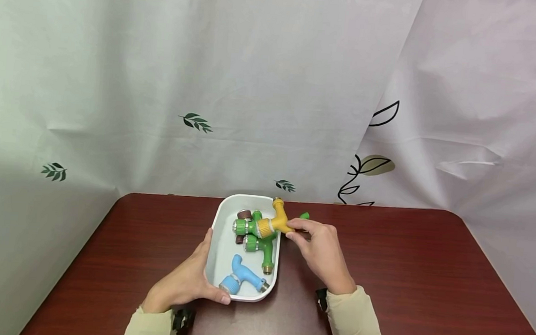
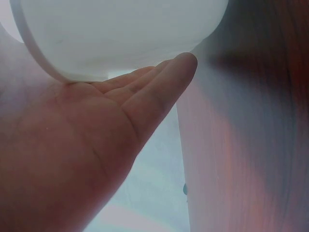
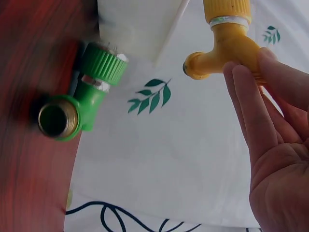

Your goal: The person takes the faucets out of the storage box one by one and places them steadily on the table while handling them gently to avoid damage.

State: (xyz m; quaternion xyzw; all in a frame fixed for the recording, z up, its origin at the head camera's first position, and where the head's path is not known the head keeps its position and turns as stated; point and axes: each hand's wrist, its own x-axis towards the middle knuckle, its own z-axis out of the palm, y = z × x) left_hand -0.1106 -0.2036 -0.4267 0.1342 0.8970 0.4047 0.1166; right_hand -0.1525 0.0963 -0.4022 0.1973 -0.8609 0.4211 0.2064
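Note:
My right hand (image 1: 320,249) pinches a yellow plastic tap (image 1: 280,219) by its spout end, between thumb and fingers, above the right rim of a white tray (image 1: 215,252). The left hand (image 1: 190,279) rests against the tray's left side, its fingers straight along the outer wall and its thumb at the near corner. Inside the tray, a blue tap (image 1: 243,276) lies at the near end. Green taps (image 1: 267,250) lie farther back, over a dark brown piece (image 1: 244,214) that is mostly covered.
Just right of the tray, another green tap (image 3: 94,89) stands on the dark red wooden table (image 1: 428,282); in the head view my right hand hides most of it. A pale curtain (image 1: 274,85) with leaf prints hangs behind the table.

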